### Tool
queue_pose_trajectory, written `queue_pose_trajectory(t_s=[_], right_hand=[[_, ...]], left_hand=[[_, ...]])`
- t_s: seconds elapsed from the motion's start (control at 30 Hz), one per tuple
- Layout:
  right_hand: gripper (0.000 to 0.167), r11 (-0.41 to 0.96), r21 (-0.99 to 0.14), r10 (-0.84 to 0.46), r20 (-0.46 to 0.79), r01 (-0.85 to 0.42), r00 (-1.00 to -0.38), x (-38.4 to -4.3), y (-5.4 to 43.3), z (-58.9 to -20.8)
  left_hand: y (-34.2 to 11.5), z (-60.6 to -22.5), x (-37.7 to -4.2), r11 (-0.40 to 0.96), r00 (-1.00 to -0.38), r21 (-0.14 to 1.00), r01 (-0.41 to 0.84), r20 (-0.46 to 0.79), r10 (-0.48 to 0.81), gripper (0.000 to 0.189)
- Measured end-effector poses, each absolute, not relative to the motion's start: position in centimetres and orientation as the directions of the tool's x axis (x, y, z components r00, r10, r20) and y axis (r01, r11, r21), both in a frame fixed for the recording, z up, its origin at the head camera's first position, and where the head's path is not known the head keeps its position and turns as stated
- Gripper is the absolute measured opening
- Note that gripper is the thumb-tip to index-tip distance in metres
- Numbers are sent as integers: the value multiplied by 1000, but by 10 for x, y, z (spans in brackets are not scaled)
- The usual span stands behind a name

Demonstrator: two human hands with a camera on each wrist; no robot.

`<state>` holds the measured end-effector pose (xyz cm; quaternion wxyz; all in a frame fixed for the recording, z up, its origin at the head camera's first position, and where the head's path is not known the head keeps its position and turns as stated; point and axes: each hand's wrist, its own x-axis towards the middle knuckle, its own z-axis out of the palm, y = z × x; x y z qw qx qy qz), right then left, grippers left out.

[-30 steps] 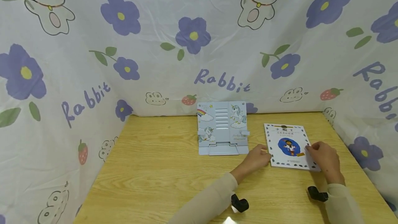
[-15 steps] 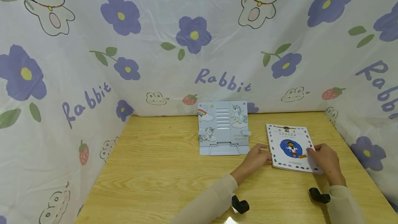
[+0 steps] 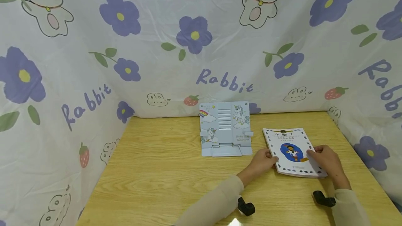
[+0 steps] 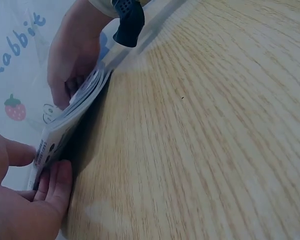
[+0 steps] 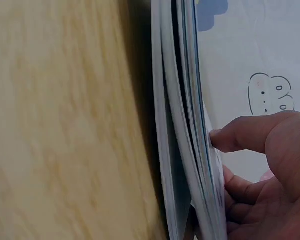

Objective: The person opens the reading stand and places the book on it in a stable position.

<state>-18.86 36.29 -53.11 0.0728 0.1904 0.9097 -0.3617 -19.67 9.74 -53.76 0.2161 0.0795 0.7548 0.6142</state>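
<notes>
A white book (image 3: 291,152) with a blue oval picture and a border of small dark marks is raised slightly off the table at the right. My left hand (image 3: 261,164) pinches its left edge; in the left wrist view the thumb lies on the edge and the fingers (image 4: 55,185) curl underneath. At the opposite edge my right hand (image 3: 328,161) grips it, thumb on the cover. The right wrist view shows the layered page edges (image 5: 190,125) partly spread, so I cannot tell whether it is one book or several thin ones.
A pale blue metal book stand (image 3: 225,136) with unicorn pictures stands left of the book, near the back. The wood-grain table (image 3: 150,173) is bordered by a printed rabbit-and-flower cloth (image 3: 163,79). Black wrist mounts (image 3: 324,198) sit on both cream sleeves.
The book first shifts slightly right, then comes left and nearer, lifting off the table. My left hand now has its thumb over the cover edge. The stand stays put.
</notes>
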Motion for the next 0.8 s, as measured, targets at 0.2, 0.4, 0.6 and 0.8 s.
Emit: queue_pose_trajectory(t_s=[0.2,0.4,0.6,0.8], right_hand=[[64,645,-658,287,-263,389,-921,-187,363,-533],[65,612,-680,296,-276,404,-914,-183,362,-534],[65,564,-715,349,-246,412,-904,-182,359,-534],[63,533,-744,320,-263,402,-910,-179,361,-532]], left_hand=[[99,-539,-194,191,-891,966,-172,-236,387,37],[99,-540,-193,199,-898,970,-140,-210,387,39],[99,-535,-197,257,-921,962,-89,-177,346,43],[96,-531,-200,256,-923,960,-111,-196,333,50]])
